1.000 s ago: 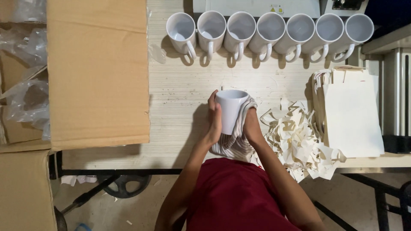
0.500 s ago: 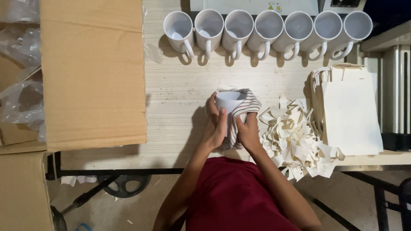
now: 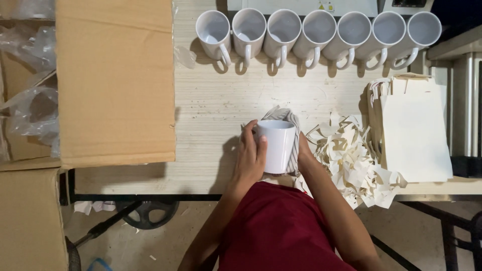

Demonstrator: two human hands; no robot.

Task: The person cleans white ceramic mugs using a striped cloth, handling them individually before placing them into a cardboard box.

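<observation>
A plain white mug point(image 3: 277, 145) is held just above the near edge of the wooden table point(image 3: 216, 110), its mouth pointing away from me. My left hand point(image 3: 251, 156) wraps its left side. My right hand point(image 3: 303, 149) presses a striped grey-and-white cloth point(image 3: 287, 116) against the mug's right side and back; most of that hand is hidden behind the mug and cloth.
Several white mugs point(image 3: 316, 37) stand in a row along the far edge. A large cardboard box point(image 3: 115, 80) with clear plastic bags point(image 3: 30, 115) sits at left. Shredded paper point(image 3: 351, 155) and a stack of white paper bags point(image 3: 414, 130) lie at right.
The mug was fully wrapped in the cloth half a second ago; now its white side is bared toward me, the cloth pushed behind it. Both hands stayed on it.
</observation>
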